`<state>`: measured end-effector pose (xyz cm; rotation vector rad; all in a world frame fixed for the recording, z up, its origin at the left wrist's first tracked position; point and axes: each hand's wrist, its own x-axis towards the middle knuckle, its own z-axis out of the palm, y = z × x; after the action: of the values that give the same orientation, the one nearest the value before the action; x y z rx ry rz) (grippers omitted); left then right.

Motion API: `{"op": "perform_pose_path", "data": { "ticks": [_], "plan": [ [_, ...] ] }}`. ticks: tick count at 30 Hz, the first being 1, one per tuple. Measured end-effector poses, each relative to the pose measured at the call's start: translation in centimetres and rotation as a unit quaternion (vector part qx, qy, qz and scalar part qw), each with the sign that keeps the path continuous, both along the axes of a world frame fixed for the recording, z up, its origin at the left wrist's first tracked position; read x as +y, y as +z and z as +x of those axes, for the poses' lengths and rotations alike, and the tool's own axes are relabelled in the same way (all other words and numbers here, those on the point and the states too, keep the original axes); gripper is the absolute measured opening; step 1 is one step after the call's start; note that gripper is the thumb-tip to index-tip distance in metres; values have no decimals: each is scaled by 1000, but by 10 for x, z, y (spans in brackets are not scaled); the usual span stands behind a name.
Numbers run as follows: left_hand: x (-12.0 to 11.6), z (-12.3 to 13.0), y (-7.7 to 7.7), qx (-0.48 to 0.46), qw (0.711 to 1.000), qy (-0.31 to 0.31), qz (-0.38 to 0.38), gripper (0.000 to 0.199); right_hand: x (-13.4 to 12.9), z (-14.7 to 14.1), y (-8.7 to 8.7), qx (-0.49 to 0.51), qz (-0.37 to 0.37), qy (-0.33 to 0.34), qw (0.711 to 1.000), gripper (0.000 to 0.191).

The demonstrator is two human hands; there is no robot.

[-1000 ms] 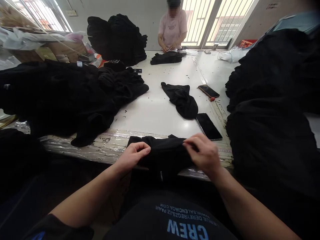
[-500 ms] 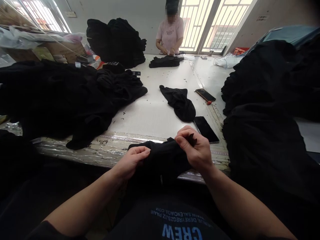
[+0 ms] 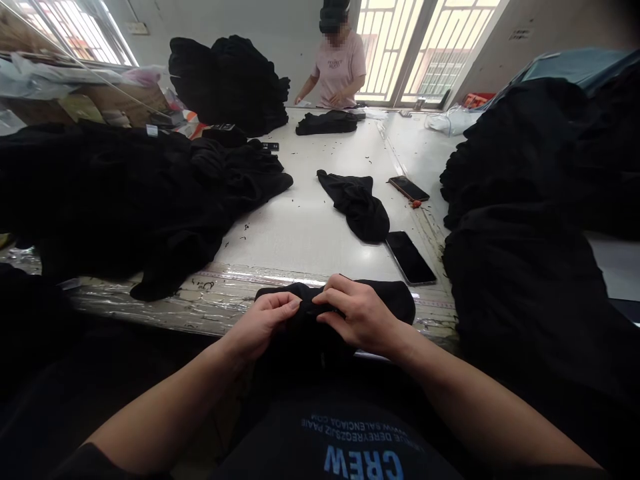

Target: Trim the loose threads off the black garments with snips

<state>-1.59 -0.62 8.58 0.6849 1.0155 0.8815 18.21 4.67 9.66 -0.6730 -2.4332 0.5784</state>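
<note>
A black garment (image 3: 395,299) lies over the table's front edge, close to my body. My left hand (image 3: 265,323) pinches its dark cloth between thumb and forefinger. Just right of it, my right hand (image 3: 353,312) is bent over the same cloth, thumb and fingertips nearly together. Whatever lies between the right fingertips is too small and dark to make out. Beyond my hands, a crumpled black cloth piece (image 3: 357,205) rests on the white table (image 3: 285,233).
Large black garment heaps lie at left (image 3: 125,193) and right (image 3: 525,200). Two phones, a near one (image 3: 411,257) and a far one (image 3: 409,187), lie right of centre. Across the table stands a person (image 3: 337,67) beside a folded black stack (image 3: 327,123).
My right hand has moved left and down, from the garment's right side to beside my left hand. My left hand has stayed in place. The person's arm across the table has reached out leftward.
</note>
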Motion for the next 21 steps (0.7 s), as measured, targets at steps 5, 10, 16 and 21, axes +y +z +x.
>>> {"op": "perform_pose_path", "data": {
  "ticks": [5,10,16,21],
  "plan": [
    [-1,-1,1,22,1000,-15,7,28,2,2,4,9,-21,14,1000,16],
    [-1,0,2,34,999,-16,12,29,0,-3,1,13,-2,16,1000,14],
    [-2,-3,4,79,997,-21,18,30,9,14,14,148,-69,-101,981,6],
    [-2,-14,9,249,965,-22,71,34,47,91,8,202,-122,-401,885,31]
  ]
}}
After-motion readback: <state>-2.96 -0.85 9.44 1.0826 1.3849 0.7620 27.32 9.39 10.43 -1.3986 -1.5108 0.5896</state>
